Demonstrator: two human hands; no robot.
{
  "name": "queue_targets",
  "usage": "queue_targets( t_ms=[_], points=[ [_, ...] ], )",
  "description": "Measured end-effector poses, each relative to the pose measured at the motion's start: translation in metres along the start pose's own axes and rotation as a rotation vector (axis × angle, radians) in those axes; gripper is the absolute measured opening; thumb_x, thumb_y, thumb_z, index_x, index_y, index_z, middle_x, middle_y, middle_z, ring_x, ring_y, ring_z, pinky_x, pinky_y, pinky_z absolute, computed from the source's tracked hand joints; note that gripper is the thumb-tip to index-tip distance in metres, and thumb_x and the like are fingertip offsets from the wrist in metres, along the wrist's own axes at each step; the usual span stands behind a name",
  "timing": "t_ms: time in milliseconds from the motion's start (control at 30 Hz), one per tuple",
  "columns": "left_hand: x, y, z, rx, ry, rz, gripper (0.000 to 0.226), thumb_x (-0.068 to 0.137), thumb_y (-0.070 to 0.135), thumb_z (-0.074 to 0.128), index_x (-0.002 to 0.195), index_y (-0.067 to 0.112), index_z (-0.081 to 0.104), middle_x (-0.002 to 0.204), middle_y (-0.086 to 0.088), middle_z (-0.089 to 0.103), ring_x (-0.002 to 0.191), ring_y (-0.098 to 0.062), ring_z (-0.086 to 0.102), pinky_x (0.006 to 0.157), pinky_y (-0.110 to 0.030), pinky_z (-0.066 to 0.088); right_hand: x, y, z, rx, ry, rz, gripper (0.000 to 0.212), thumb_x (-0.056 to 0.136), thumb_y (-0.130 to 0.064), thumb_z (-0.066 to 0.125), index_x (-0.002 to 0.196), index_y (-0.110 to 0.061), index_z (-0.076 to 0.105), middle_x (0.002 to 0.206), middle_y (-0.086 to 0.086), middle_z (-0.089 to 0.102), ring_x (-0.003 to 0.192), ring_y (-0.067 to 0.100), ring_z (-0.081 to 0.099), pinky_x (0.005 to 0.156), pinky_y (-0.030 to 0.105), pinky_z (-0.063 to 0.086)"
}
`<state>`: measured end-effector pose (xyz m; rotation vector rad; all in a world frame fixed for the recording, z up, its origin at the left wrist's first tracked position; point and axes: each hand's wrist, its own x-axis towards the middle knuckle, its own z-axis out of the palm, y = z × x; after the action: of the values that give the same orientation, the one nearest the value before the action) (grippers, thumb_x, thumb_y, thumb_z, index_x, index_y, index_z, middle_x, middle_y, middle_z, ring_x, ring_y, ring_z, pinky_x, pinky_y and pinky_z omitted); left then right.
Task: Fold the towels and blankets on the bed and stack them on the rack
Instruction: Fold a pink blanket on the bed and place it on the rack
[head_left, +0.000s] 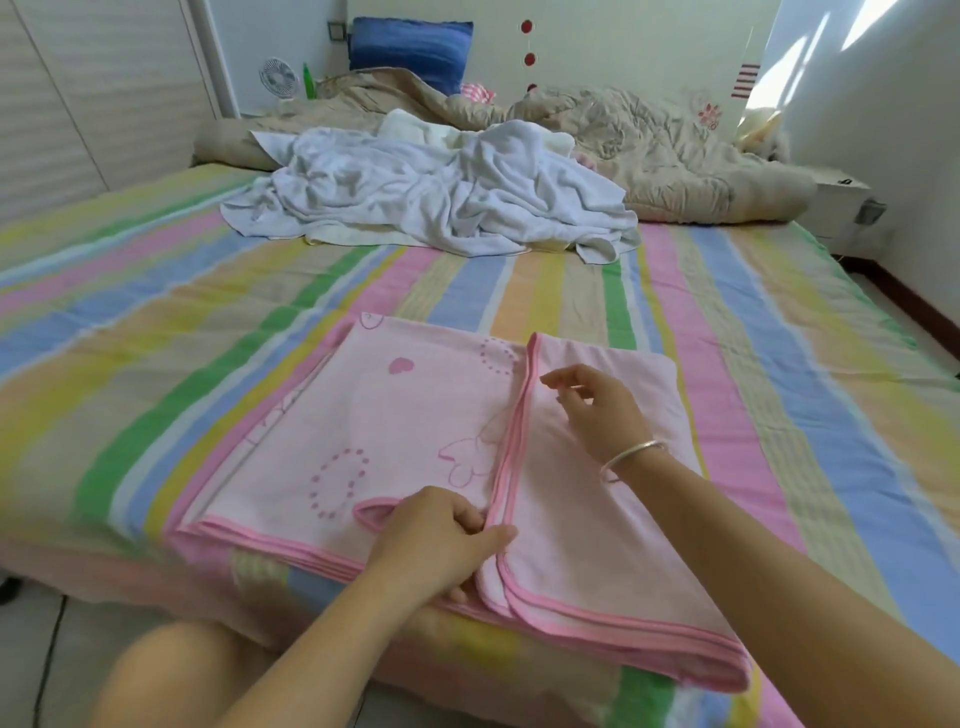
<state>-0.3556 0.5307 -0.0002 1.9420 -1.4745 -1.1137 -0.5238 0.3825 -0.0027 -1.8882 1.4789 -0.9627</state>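
Observation:
A pink blanket (363, 415) with hearts and dotted circles lies partly folded at the near edge of the striped bed (156, 312). One flap is folded over from the right, its pink border running down the middle. My left hand (441, 540) pinches that border near the front edge, thumb on top. My right hand (592, 410), wearing a silver bangle, hovers over the folded flap with fingers loosely bent, holding nothing. Farther back lies a crumpled heap of white towels (431, 197).
A beige quilt (649, 145) is bunched along the head of the bed with a blue pillow (410, 52) behind it. A small fan (278, 78) and green bottle (309, 80) stand at the back left. My knee (171, 675) is at the bed's front.

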Motion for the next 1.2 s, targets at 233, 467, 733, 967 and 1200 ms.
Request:
queue_targets(
  t_ms=[233, 467, 733, 967, 1200],
  points=[
    [-0.008, -0.046, -0.019, -0.514, 0.211, -0.136, 0.016, 0.095, 0.014, 0.059, 0.087, 0.006, 0.070, 0.060, -0.007, 0.068, 0.051, -0.021, 0.064, 0.045, -0.027, 0.049, -0.047, -0.004, 0.044, -0.513, -0.263, -0.223, 0.065, 0.089, -0.051, 0.024, 0.144, -0.021, 0.041, 0.152, 0.004, 0.036, 0.144, 0.023, 0.023, 0.116, 0.034, 0.019],
    [-0.022, -0.100, -0.034, -0.790, 0.385, -0.264, 0.032, 0.095, 0.021, 0.062, 0.070, 0.001, 0.062, 0.050, -0.009, 0.059, 0.039, -0.016, 0.054, 0.038, -0.023, 0.046, -0.049, -0.046, 0.107, -0.649, -0.400, -0.321, 0.093, 0.071, -0.062, -0.014, 0.154, -0.027, 0.013, 0.162, -0.004, 0.005, 0.149, 0.018, -0.003, 0.120, 0.040, -0.006],
    [-0.011, -0.140, -0.092, -0.081, 0.952, 0.006, 0.016, 0.081, 0.033, 0.074, 0.085, 0.024, 0.061, 0.082, 0.006, 0.064, 0.073, -0.018, 0.064, 0.071, -0.040, 0.052, -0.059, -0.100, 0.173, -0.478, -0.305, -0.540, 0.049, 0.078, -0.040, 0.037, 0.113, -0.017, 0.065, 0.118, 0.003, 0.061, 0.109, 0.032, 0.054, 0.087, 0.040, 0.045],
    [0.030, -0.130, -0.122, 0.259, 0.652, -0.196, 0.035, 0.085, 0.056, 0.061, 0.095, 0.022, 0.062, 0.101, -0.003, 0.069, 0.101, -0.030, 0.062, 0.079, -0.036, 0.049, -0.042, -0.112, 0.196, -0.434, -0.256, -0.499, 0.034, 0.080, -0.022, 0.048, 0.108, -0.018, 0.066, 0.110, 0.002, 0.061, 0.101, 0.028, 0.053, 0.080, 0.038, 0.041],
    [0.027, -0.131, -0.139, 0.248, 0.700, -0.132, 0.020, 0.097, 0.038, 0.051, 0.093, 0.019, 0.054, 0.097, -0.003, 0.065, 0.098, -0.031, 0.059, 0.069, -0.034, 0.037, -0.003, -0.118, 0.207, -0.433, -0.219, -0.476, 0.039, 0.083, -0.015, 0.049, 0.119, -0.015, 0.064, 0.123, 0.005, 0.060, 0.115, 0.031, 0.049, 0.092, 0.039, 0.042]
  ],
)
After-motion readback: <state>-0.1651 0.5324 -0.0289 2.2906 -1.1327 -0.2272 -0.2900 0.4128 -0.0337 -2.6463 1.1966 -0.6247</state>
